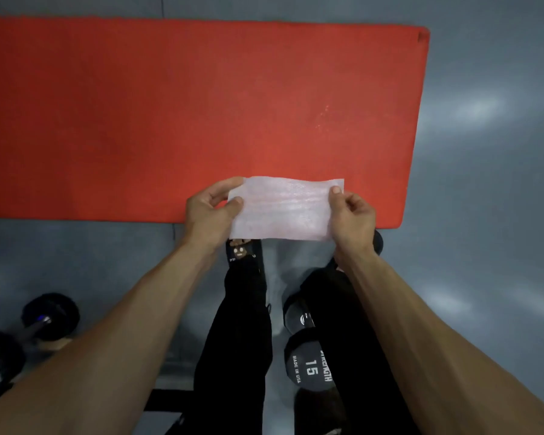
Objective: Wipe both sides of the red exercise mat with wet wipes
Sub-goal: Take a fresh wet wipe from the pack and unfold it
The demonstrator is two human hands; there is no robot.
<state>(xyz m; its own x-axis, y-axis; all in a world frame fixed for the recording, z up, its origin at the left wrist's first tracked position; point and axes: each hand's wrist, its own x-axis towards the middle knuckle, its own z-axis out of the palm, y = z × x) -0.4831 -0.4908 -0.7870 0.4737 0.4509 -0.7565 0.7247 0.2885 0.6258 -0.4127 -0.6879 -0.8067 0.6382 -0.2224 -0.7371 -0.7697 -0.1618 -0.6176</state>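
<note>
The red exercise mat (186, 114) lies flat on the grey floor, running from the left edge of the view to a rounded end at the right. A white wet wipe (283, 208) is spread out flat in the air over the mat's near edge. My left hand (209, 211) pinches the wipe's left side between thumb and fingers. My right hand (354, 215) pinches its right side the same way. A pale scuffed patch (324, 116) shows on the mat's right half.
A black dumbbell marked 15 (308, 356) lies on the floor between and beside my black-clad legs (239, 324). Another black dumbbell (29, 334) lies at the lower left. Grey floor (484, 152) surrounds the mat.
</note>
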